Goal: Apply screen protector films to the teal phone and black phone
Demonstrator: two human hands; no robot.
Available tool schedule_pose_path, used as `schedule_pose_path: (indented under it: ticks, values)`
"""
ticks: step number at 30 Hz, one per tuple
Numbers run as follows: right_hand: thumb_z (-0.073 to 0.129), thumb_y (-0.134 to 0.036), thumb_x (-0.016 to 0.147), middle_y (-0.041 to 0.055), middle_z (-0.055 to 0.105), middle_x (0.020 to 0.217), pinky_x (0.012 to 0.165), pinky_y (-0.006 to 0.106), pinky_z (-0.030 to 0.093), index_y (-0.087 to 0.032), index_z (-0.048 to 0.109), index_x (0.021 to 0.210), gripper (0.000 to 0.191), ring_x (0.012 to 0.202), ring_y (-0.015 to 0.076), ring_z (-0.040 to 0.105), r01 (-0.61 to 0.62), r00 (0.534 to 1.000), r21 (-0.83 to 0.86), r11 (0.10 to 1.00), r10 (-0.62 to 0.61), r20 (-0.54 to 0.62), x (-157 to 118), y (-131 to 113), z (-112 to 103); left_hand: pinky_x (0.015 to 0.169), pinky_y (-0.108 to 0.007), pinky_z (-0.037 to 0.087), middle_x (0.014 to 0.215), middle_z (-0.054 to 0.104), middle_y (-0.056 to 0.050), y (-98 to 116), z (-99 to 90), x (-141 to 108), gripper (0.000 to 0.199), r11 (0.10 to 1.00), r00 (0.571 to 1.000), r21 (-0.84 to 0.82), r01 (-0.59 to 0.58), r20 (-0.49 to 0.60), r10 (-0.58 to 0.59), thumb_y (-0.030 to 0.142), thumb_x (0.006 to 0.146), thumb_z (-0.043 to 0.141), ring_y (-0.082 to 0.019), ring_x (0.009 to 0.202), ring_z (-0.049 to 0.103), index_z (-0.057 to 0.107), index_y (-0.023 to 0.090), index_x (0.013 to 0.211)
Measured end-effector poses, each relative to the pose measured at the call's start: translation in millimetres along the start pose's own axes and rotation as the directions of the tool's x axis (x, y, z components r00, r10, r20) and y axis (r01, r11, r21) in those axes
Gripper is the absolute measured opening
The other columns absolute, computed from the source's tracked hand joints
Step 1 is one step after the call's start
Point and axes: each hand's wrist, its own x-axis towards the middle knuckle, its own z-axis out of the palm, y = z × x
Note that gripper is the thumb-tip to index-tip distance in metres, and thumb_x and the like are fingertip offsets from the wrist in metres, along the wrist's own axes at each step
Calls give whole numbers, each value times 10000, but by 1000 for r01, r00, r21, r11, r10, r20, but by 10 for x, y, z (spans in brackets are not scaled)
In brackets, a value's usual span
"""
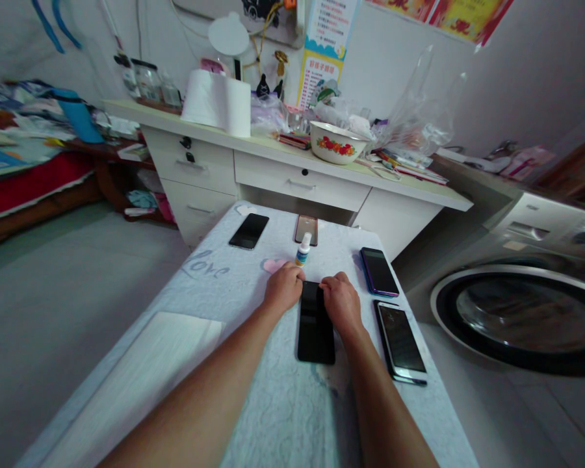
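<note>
A black phone (316, 328) lies flat on the cloth-covered table (253, 403), between my forearms. My left hand (285, 286) is at its upper left corner, fingers curled in and closed at the edge. At the upper right corner my right hand (341, 300) has its fingers bent and pressed together against the phone's edge. Whether either hand holds something small is hidden. Just beyond the hands stands a small white bottle (303, 250) with a blue label, upright. Behind it is a pinkish phone or case (306, 229).
Another dark phone (249, 231) lies at the far left. On the right are a purple-edged phone (379, 272) and a white-framed phone (402, 341). A folded white cloth (146, 370) lies front left. Beyond are a desk (273, 156) and a washing machine (521, 286).
</note>
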Motion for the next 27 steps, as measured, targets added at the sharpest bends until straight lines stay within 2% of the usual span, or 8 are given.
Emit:
schedule_pose_path:
  ticks: [27]
  values:
    - [478, -252, 960, 34, 576, 939, 696, 220, 380, -224, 700, 934, 226, 802, 129, 574, 120, 993, 79, 990, -121, 10, 12, -160, 71, 867, -264, 467, 969, 658, -35, -6, 1, 8, 251, 1000, 1000, -2, 8, 29, -8, 75, 791, 458, -159, 978, 606, 677, 198, 790]
